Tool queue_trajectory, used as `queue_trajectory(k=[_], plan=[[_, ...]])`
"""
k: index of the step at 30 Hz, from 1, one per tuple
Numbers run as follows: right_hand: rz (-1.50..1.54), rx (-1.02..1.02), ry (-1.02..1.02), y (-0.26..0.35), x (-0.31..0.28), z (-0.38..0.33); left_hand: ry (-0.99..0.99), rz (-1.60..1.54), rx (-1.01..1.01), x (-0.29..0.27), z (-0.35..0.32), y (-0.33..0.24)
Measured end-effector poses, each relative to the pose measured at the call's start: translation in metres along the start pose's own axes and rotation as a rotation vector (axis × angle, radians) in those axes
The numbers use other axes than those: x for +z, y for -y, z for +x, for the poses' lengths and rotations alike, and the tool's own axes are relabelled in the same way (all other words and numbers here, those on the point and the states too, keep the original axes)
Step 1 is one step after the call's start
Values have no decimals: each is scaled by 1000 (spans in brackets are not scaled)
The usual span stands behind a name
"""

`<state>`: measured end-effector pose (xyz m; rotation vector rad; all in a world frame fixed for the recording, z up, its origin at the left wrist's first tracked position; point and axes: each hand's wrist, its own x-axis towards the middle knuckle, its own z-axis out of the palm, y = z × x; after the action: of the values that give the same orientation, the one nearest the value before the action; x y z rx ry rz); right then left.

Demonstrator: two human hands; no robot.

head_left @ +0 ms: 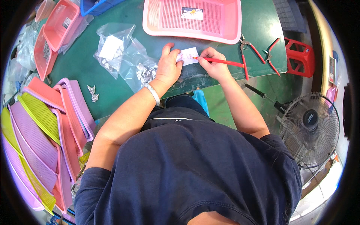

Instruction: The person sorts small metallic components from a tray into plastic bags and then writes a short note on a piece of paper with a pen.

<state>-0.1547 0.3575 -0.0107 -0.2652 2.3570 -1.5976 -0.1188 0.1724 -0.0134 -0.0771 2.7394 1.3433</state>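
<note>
A small white slip of paper [190, 60] with red handwriting lies on the green table in front of me. My left hand [168, 66] grips its left edge, with the thumb on the near side and a finger on the far side. In a pinch, my right hand [214, 63] holds a long red pen [228, 62], whose tip meets the writing on the slip. Under and beside my left wrist lies a clear plastic bag [133, 56] with shiny silvery metal pieces [146, 73] in it.
A pink basket [161, 26] stands just beyond my hands. Two red-handled pliers [250, 50] [270, 56] lie to the right. Another bag holds a white card [111, 47]. Stacked colored baskets [33, 138] crowd the left; a fan [310, 119] and red stool [300, 56] are at right.
</note>
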Motion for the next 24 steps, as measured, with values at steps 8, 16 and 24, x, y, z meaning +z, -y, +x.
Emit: queue_trajectory(k=[8, 16, 24], plan=[[-8, -71, 91, 23, -26, -25, -29, -51, 28, -4, -9, -3], [-26, -361, -66, 85, -103, -10, 89, -329, -163, -62, -21, -44], [-935, -247, -294, 113, -151, 157, -101, -593, -267, -124, -39, -48]])
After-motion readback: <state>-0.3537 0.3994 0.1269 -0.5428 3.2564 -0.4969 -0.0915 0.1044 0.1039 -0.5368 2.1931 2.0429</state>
